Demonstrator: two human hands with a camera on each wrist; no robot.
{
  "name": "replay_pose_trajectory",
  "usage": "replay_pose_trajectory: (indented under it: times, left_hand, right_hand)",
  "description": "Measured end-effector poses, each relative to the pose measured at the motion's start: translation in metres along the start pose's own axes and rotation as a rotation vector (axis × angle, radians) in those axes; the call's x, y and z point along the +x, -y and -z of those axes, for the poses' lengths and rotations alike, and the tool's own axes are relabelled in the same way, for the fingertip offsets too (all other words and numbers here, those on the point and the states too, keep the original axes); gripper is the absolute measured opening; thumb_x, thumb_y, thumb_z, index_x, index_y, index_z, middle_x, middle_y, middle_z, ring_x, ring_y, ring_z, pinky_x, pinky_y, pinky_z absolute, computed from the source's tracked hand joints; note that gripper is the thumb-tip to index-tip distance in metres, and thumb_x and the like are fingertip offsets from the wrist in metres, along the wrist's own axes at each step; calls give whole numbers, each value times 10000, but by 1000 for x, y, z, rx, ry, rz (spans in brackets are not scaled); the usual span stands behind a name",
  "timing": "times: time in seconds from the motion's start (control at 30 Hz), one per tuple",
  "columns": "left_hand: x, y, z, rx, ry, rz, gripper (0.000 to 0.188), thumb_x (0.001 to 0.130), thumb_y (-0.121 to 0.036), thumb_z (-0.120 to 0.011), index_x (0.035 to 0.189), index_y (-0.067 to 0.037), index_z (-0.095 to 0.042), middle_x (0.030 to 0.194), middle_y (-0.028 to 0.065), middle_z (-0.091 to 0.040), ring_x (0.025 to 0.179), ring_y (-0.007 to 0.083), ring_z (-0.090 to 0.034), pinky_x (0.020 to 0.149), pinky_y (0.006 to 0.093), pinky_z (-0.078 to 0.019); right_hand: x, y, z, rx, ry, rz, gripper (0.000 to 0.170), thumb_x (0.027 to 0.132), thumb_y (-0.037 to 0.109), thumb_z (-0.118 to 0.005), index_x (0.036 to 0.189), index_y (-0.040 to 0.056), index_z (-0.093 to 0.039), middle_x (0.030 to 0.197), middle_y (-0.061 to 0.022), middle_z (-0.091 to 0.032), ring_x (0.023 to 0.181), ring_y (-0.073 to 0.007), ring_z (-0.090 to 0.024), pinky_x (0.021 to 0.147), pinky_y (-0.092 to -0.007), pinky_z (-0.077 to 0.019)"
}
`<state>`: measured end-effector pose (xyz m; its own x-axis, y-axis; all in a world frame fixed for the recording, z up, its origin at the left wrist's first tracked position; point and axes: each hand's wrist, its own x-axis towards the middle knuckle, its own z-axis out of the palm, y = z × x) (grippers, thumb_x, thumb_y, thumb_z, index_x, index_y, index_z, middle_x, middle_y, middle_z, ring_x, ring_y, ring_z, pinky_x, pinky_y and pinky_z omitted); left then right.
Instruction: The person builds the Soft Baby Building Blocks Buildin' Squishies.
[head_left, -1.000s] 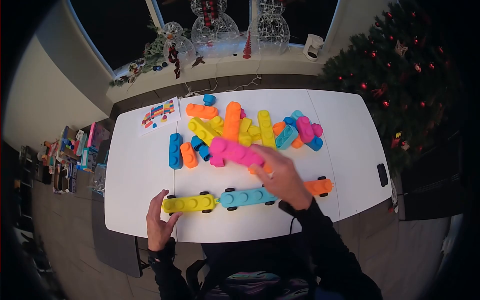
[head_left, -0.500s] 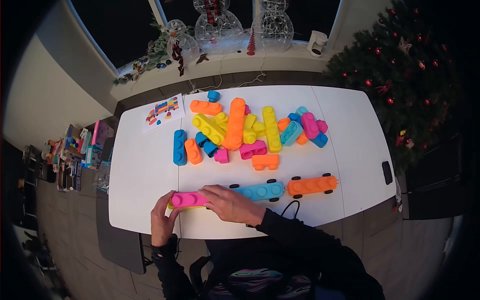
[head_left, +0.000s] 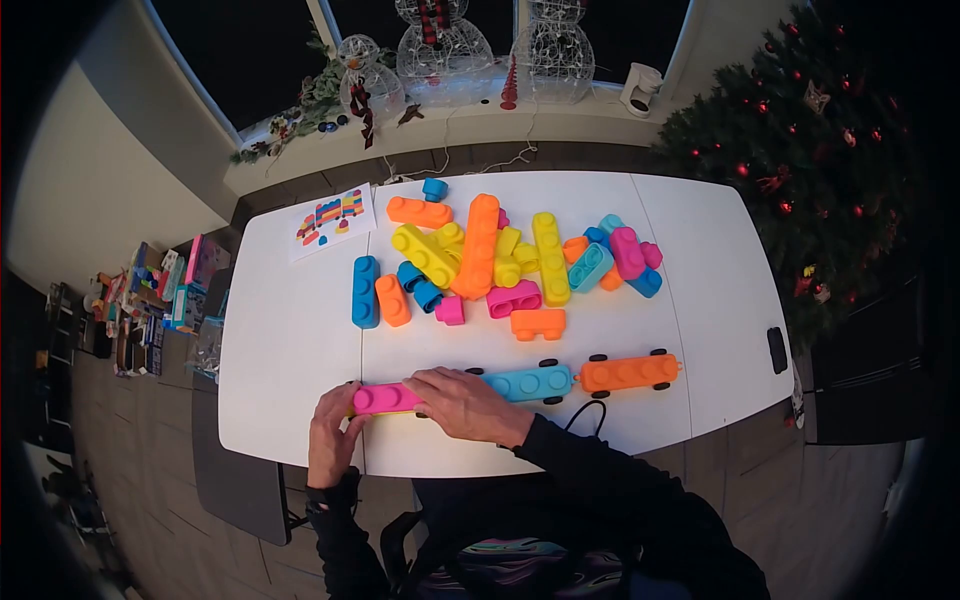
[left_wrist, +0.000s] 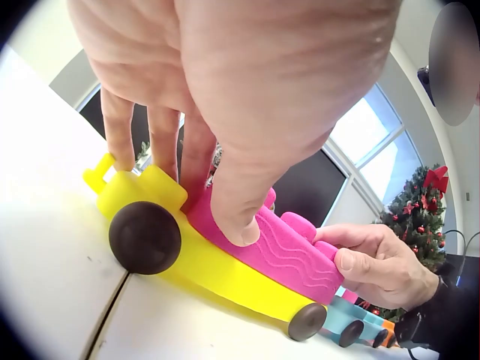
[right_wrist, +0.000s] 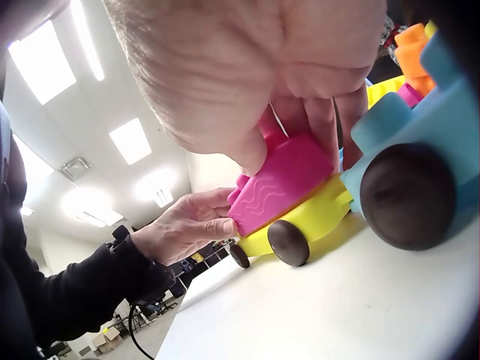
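Note:
A long pink block (head_left: 384, 399) lies on top of the yellow wheeled base (left_wrist: 225, 279), over its studs. My left hand (head_left: 333, 436) pinches the block's left end between thumb and fingers. With thumb and fingers my right hand (head_left: 462, 404) grips its right end, covering that part in the head view. One yellow stud stays uncovered beside the pink block in the left wrist view. To the right of the yellow base stand the light blue wheeled base (head_left: 528, 383) and the orange wheeled base (head_left: 630, 374), in a row with it.
Loose blocks, among them a tall orange one (head_left: 481, 245) and a blue one (head_left: 366, 292), lie across the middle of the white table (head_left: 290, 350). A printed picture sheet (head_left: 333, 222) is at the back left, a black object (head_left: 776, 350) near the right edge.
The right hand has carried the pink block from above the loose blocks down to the left, onto the yellow base. The left hand has taken hold of the block's left end.

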<state>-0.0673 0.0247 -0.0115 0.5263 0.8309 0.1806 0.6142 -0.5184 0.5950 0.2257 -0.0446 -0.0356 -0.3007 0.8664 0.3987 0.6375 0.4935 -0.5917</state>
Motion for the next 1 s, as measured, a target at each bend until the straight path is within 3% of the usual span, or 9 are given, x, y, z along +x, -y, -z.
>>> replay_pose_trajectory:
  times: [0.23, 0.33, 0.43, 0.57, 0.63, 0.7, 0.87, 1.0]
  left_hand:
    - [3, 3, 1, 9, 1, -7, 649, 879, -6, -925, 1502, -29, -746, 1427, 203, -773, 1328, 412, -722, 1109, 483, -614]
    - [9, 3, 11, 50, 43, -9, 723, 829, -61, -992, 1506, -45, -739, 1425, 208, -781, 1326, 410, -744, 1124, 486, -613]
    - [37, -17, 51, 25, 130, -71, 719, 828, -265, -1033, 1445, -17, -759, 1390, 236, -781, 1300, 447, -743, 1107, 513, -610]
    - [110, -63, 82, 169, 206, -233, 544, 890, -240, -987, 1334, -5, -780, 1247, 184, -806, 1171, 418, -767, 1004, 485, -625]
    - [145, -84, 69, 201, 239, -362, 438, 917, -219, -956, 1266, -10, -791, 1157, 155, -792, 1099, 400, -764, 959, 485, -622]
    - [173, -93, 41, 326, 365, -383, 409, 936, -240, -934, 1250, -25, -786, 1155, 151, -780, 1127, 388, -758, 965, 490, -620]
    - [210, -84, -47, 381, 438, -504, 480, 927, -302, -929, 1316, -73, -766, 1226, 135, -764, 1205, 362, -744, 991, 509, -610]
    - [219, -87, -70, 473, 519, -456, 493, 907, -309, -944, 1272, -37, -752, 1238, 147, -745, 1220, 377, -733, 1010, 495, -601]
  right_hand:
    - [0, -1, 2, -6, 33, -9, 501, 1070, 225, -797, 1472, -50, -677, 1405, -209, -738, 1297, -372, -710, 1112, -467, -597]
    - [-2, -3, -1, -6, 19, -19, 499, 1067, 225, -800, 1470, -44, -679, 1407, -200, -736, 1289, -366, -710, 1104, -462, -598]
    - [-4, -6, -3, 1, 23, -18, 510, 1063, 232, -807, 1479, -33, -678, 1415, -191, -730, 1290, -363, -707, 1092, -459, -600]
    - [-5, -8, -4, -42, 28, -3, 544, 1058, 250, -815, 1505, -23, -668, 1428, -185, -721, 1315, -361, -697, 1095, -464, -596]
    - [-5, -4, 0, -50, 13, -2, 556, 1057, 261, -817, 1512, -22, -666, 1434, -188, -718, 1328, -363, -691, 1107, -473, -589]
    - [-5, 5, 11, -57, 7, -67, 573, 1063, 280, -812, 1524, -21, -655, 1450, -196, -709, 1354, -373, -680, 1143, -502, -561]
    - [-20, 3, 22, -150, -35, -67, 585, 1055, 288, -813, 1520, -23, -641, 1430, -186, -694, 1364, -364, -651, 1163, -498, -511]
    - [-39, 5, 41, -185, -47, -59, 564, 1042, 264, -815, 1499, -20, -646, 1393, -167, -684, 1356, -352, -630, 1154, -490, -490]
